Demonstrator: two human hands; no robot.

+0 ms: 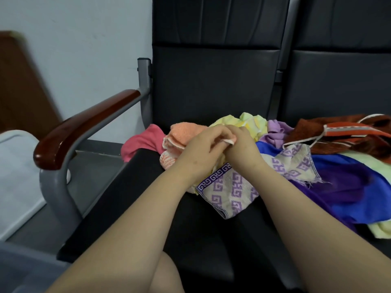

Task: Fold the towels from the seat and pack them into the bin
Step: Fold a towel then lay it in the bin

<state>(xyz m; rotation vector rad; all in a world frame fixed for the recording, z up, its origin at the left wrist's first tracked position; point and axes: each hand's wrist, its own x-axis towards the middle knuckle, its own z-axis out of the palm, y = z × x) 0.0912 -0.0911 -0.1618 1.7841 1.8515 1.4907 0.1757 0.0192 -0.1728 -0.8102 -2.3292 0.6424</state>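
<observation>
A heap of towels lies on the black seat (203,225). My left hand (201,151) and my right hand (241,144) meet over the orange towel (179,134), and both pinch its white-edged corner between the fingers. Under my wrists lies a beige towel with a purple key pattern (232,193). A pink towel (143,142) sits at the left edge of the heap. Yellow (251,121) and lilac (275,132) towels lie behind my hands. A blue and purple towel (349,191) and a rust striped one (347,132) spread to the right. A pale bin (14,170) stands at the left.
A metal armrest with a brown wooden top (84,125) stands between the seat and the bin. Black seat backs (215,81) rise behind the heap. A second seat (338,85) adjoins on the right. A brown board (21,85) leans on the wall.
</observation>
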